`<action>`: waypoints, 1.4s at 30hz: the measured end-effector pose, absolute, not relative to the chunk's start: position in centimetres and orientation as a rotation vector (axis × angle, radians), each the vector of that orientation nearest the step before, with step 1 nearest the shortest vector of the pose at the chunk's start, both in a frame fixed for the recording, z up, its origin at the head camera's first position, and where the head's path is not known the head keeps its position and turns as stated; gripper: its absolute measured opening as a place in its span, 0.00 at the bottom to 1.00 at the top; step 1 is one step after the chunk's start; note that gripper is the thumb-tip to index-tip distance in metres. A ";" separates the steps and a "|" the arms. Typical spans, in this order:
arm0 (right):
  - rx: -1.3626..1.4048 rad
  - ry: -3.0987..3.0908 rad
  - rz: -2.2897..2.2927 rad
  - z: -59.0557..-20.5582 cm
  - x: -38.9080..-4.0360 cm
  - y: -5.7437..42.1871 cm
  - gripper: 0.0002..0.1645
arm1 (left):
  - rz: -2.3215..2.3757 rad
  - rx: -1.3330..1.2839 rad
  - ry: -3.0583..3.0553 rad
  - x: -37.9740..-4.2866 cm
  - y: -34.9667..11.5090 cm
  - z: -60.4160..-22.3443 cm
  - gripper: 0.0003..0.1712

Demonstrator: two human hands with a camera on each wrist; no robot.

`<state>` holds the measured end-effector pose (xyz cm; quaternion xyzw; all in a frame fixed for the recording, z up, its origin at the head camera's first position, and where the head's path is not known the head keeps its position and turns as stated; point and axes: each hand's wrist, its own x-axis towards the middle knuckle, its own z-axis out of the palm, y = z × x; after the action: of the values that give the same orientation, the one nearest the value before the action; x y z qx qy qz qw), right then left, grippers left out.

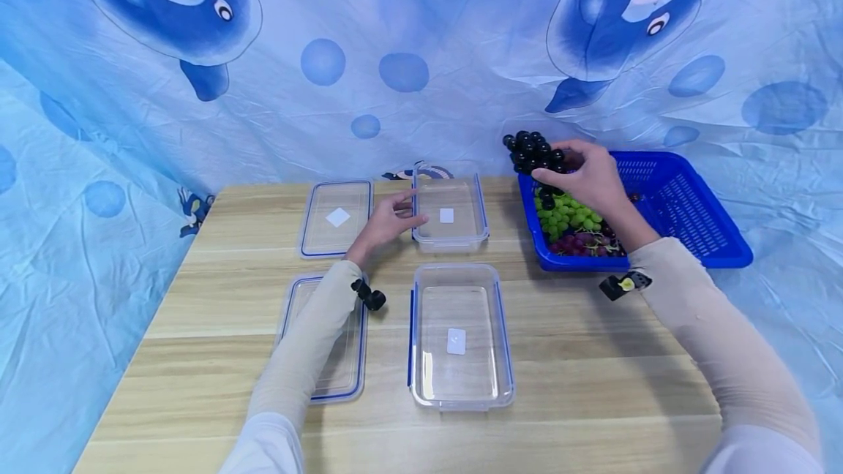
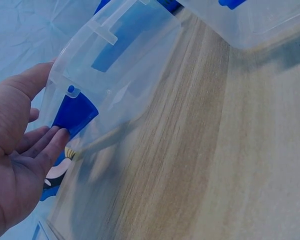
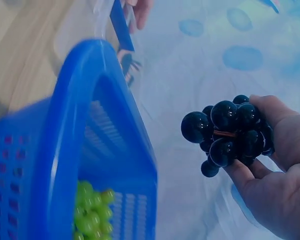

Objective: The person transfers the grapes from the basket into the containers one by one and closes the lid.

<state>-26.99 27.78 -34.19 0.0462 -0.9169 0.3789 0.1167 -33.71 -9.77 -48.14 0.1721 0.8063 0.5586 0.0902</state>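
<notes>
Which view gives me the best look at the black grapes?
Right wrist: the black grapes appear large and close, held by the right hand. Head shows them smaller, partly covered by that hand; left wrist doesn't show them.

On the table (image 1: 560,357), a far lid (image 1: 329,232) lies at the back left, with a near lid (image 1: 349,364) before it, partly under the left forearm. To the right of the lids stand a far container (image 1: 454,200) and, before it, a near container (image 1: 461,379). The left hand (image 1: 391,219) is between far lid and far container, touching the container's left side. The basket (image 1: 698,200) stands at the back right, two grape bunches (image 1: 560,216) at its left end. The right hand (image 1: 589,178) holds another bunch (image 1: 527,152) by the basket's far left corner. A curtain (image 1: 461,123) hangs behind everything.
</notes>
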 end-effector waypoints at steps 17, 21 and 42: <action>0.180 -2.703 1.371 -36.6 -31.6 18.9 0.37 | 1.672 0.531 2.403 -34.0 -9.7 -48.3 0.43; 0.133 -2.701 1.396 -37.4 -32.5 17.0 0.34 | 1.676 0.546 2.393 -34.1 -9.8 -48.3 0.42; -0.023 -2.647 1.497 -42.1 -34.3 12.4 0.31 | 1.659 0.597 2.307 -34.1 -10.0 -48.1 0.44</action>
<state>-34.28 12.38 -42.09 -0.0077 -0.8693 0.4916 0.0503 -34.09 -9.95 -48.05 0.2043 0.7889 0.5672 0.1187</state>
